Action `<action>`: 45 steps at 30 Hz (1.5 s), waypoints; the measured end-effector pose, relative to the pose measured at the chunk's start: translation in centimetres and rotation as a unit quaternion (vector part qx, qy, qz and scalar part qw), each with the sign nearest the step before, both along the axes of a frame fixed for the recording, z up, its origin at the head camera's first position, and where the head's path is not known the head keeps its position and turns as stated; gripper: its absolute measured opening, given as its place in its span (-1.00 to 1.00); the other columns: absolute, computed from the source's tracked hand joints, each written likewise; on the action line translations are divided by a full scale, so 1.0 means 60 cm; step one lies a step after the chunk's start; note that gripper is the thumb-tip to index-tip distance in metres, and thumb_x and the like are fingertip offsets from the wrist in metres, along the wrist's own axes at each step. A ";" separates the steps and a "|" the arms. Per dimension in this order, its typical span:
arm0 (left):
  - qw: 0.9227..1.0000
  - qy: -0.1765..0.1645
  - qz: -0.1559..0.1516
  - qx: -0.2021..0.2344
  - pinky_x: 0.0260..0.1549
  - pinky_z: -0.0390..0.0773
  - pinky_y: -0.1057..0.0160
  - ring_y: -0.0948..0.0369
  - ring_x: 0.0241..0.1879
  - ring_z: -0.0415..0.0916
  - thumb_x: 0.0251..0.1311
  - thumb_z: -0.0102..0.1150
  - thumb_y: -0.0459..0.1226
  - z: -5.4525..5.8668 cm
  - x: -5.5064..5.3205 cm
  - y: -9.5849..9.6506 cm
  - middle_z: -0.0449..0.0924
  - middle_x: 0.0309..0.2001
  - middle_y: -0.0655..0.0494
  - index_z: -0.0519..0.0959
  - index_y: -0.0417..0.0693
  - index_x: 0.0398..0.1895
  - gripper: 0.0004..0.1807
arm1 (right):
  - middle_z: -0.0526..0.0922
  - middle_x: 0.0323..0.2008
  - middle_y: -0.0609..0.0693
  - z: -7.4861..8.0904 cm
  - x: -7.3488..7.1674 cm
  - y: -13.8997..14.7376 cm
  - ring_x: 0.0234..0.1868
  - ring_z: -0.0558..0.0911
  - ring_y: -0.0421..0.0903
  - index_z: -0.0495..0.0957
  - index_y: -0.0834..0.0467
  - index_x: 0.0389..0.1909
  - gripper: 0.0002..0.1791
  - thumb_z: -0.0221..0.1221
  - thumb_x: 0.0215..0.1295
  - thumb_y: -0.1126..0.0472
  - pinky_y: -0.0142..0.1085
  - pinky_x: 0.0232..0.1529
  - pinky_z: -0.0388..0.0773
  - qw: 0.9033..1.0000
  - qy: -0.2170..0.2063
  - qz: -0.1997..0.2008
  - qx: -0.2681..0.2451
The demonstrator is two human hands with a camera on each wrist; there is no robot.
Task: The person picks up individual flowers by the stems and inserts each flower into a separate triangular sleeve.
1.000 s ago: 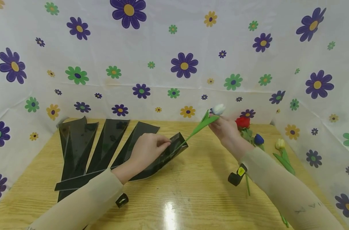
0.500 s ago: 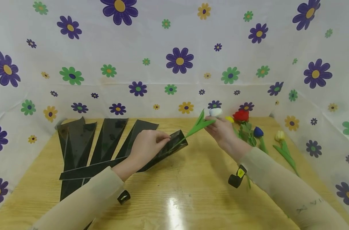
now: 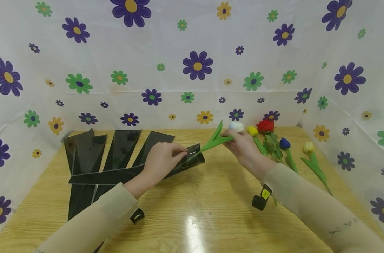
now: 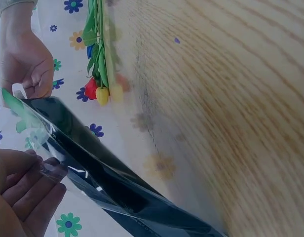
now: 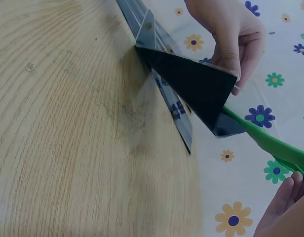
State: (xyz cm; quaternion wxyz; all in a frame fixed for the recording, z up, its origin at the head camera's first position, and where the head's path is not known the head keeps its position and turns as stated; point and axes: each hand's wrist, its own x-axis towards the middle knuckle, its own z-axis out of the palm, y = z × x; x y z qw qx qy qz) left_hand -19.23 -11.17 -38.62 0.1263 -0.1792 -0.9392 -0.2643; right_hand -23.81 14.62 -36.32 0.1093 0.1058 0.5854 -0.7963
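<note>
In the head view my left hand point(image 3: 160, 160) pinches the open rim of a black flower wrapping sleeve point(image 3: 194, 160) between thumb and fingers. Clear film on that sleeve shows in the left wrist view beside the fingertips point(image 4: 56, 170). My right hand point(image 3: 245, 147) holds an artificial white tulip point(image 3: 236, 127) just below its bloom. The tulip's stem runs into the sleeve's mouth, and its green leaves point(image 5: 275, 144) remain outside. The stem's lower end is hidden within the sleeve point(image 5: 194, 91), which is raised above the table.
Several black sleeves point(image 3: 124, 147) lie on the wooden table point(image 3: 179, 218) at left. Behind and beside my right arm are a red rose point(image 3: 265, 125), a yellow tulip point(image 3: 252, 131), a blue tulip point(image 3: 285, 143) and a pale yellow tulip point(image 3: 308, 147). A flower-printed cloth point(image 3: 166, 42) encloses the back and sides.
My right hand has moved a little left and down with the white tulip, bringing its leaves closer to the sleeve's mouth. The sleeve's far-left end has risen in the view. Both grips stay.
</note>
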 end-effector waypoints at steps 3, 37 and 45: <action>1.000 0.002 0.000 -0.001 -0.23 0.78 0.10 0.15 -0.23 0.81 0.40 0.39 -0.20 0.000 -0.001 -0.001 0.88 -0.13 0.08 0.85 0.01 -0.06 -0.84 | 0.57 -0.02 -0.02 0.003 0.001 0.001 -0.14 0.71 -0.28 0.29 0.16 0.26 -0.67 0.06 0.58 0.32 -0.25 0.53 0.44 1.000 0.005 -0.018 -0.009; 0.999 0.026 -0.002 0.018 -0.33 0.72 0.17 0.19 -0.29 0.78 0.39 0.41 -0.17 0.015 0.004 0.011 0.88 -0.18 0.10 0.87 0.03 -0.09 -0.84 | 0.71 -0.19 -0.11 -0.032 0.045 -0.026 -0.22 0.77 -0.32 0.39 0.45 0.34 -0.54 0.17 0.53 0.34 -0.48 0.08 0.70 0.994 0.032 0.087 0.055; 0.999 0.038 0.005 0.024 -0.33 0.73 0.15 0.17 -0.28 0.79 0.38 0.42 -0.16 0.017 0.009 0.012 0.88 -0.19 0.10 0.87 0.02 -0.08 -0.83 | 0.53 0.12 0.18 -0.037 0.049 -0.049 -0.21 0.76 -0.28 0.38 0.52 0.34 -0.52 0.18 0.50 0.42 -0.44 0.06 0.73 0.990 0.046 0.112 0.066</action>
